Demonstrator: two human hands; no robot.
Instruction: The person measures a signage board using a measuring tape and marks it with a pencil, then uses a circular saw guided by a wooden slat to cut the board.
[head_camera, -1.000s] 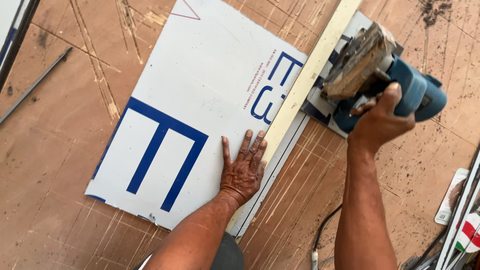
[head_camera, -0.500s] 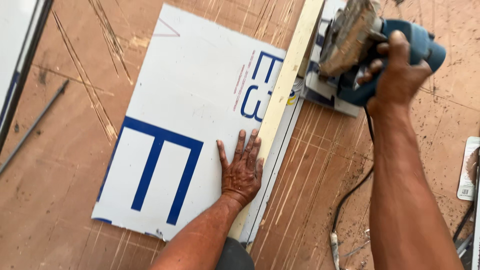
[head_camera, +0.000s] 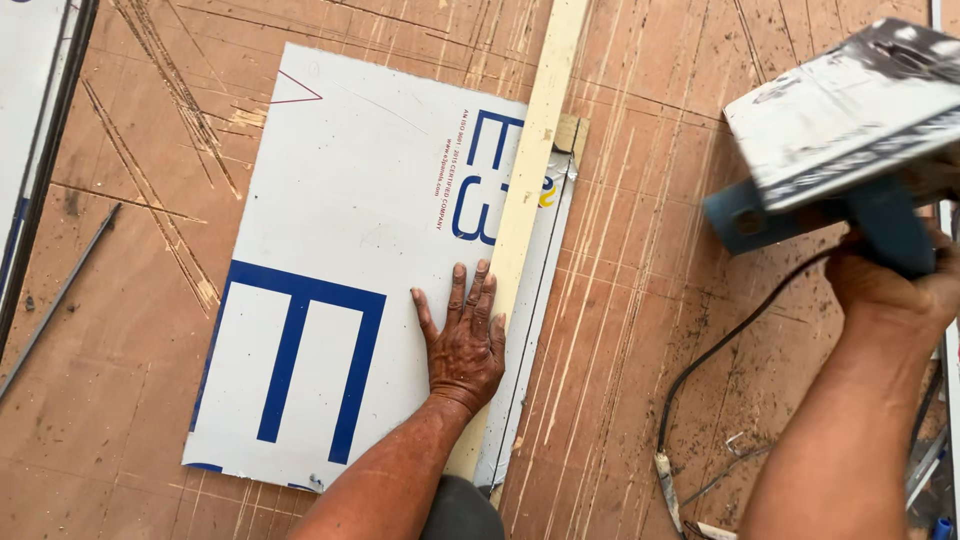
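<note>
My left hand lies flat, fingers spread, on a white panel with blue markings, right beside a long pale wooden straightedge laid along the panel's right side. A thin cut strip of the panel shows to the right of the straightedge. My right hand grips the blue handle of a circular saw, lifted off the board at the upper right and tilted so its metal base plate faces the camera. Its black cord trails down across the board.
Everything lies on a scratched brown plywood board scored with many saw lines. A thin metal rod lies at the left. Another white panel with a dark edge sits at the far left. Tools and scraps lie at the lower right edge.
My right hand has lifted the saw away from the straightedge and swung it out to the right, tilting its base up. My left hand stays pressed on the panel.
</note>
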